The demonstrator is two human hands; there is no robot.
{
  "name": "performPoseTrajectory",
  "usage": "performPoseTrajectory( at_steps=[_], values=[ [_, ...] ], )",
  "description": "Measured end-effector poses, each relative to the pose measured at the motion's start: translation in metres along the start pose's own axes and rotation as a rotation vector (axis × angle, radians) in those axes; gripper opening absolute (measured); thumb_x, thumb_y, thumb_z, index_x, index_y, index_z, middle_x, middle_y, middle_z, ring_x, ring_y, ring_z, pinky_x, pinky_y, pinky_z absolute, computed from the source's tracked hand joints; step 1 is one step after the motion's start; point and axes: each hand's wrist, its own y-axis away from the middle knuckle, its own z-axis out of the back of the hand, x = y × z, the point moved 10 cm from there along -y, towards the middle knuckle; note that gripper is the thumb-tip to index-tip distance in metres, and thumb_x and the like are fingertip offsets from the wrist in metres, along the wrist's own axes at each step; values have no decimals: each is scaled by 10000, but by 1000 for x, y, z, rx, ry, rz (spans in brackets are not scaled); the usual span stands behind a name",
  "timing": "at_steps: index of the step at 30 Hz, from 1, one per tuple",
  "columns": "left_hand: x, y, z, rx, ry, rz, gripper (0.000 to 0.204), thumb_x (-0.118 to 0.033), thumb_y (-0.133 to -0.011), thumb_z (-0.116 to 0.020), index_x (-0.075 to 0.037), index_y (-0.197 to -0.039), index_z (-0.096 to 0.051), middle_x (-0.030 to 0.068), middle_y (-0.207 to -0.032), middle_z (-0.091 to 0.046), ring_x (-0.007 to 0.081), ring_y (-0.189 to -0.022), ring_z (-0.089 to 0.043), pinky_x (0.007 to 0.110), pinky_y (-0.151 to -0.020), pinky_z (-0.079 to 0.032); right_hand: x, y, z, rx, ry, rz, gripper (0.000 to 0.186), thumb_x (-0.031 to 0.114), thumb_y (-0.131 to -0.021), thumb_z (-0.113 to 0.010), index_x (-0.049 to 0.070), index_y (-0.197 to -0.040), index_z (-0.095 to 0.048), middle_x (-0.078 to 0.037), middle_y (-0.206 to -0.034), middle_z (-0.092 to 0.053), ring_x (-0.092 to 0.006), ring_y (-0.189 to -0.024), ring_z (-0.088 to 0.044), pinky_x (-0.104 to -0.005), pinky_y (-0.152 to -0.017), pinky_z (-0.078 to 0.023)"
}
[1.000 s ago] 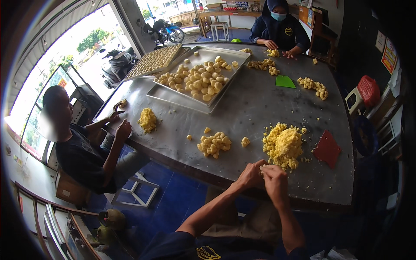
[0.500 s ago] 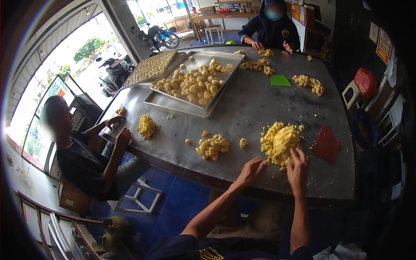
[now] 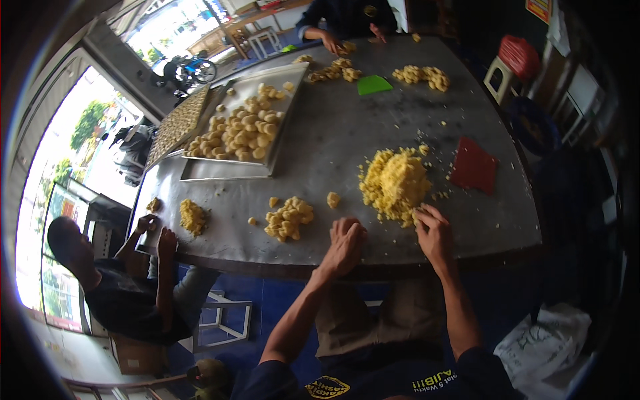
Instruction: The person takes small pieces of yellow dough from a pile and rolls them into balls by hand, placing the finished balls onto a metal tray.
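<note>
A heap of yellow crumbly dough point(image 3: 400, 183) lies on the metal table point(image 3: 320, 133) in front of me. My right hand point(image 3: 436, 235) is at its near right edge, fingers bent together on some of the crumbs. To the left of the heap, my left hand point(image 3: 345, 244) is by the table's near edge with its fingers curled in; what they hold, if anything, is hidden. A small lump of dough point(image 3: 333, 199) lies just beyond that hand. Further left sits a cluster of shaped pale yellow pieces point(image 3: 289, 219).
A red scraper point(image 3: 474, 165) lies right of the heap, a green one point(image 3: 374, 85) farther back. Metal trays point(image 3: 277, 133) with round dough balls stand far left. One co-worker point(image 3: 127, 287) sits at the left and another point(image 3: 350, 20) at the far side, both handling dough.
My view has turned and tipped down. My left hand has drawn back from the heap toward the left. My right hand has stayed by the heap's near right edge, its fingers more gathered.
</note>
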Motion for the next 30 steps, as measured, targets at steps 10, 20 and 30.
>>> performPoseTrajectory(
  at_steps=[10,20,30],
  values=[
    [31,12,13,-130,219,264,95,-105,-991,-560,-22,-1029,-583,162,-1185,-682,360,-1037,-686,437,-894,-526,-28,23,23,-240,-305,-109,196,-115,-826,-577,7,-959,-652,-150,-1321,-595,-308,-1134,-618,-359,-827,-561],
    [51,-62,7,-184,-237,281,212,-289,-986,-578,-80,-1007,-601,119,-1030,-553,321,-1050,-490,474,-908,-344,-5,14,17,-231,-86,23,385,-51,-879,-643,71,-1239,-698,-158,-1262,-654,-311,-1056,-653,-383,-897,-550],
    [40,7,62,-17,68,237,325,-88,-913,-660,-43,-1232,-615,147,-1104,-650,310,-973,-643,403,-829,-537,7,9,2,-44,144,54,381,-25,-839,-683,58,-1210,-706,-133,-1286,-640,-328,-1072,-621,-397,-932,-505]
  ],
)
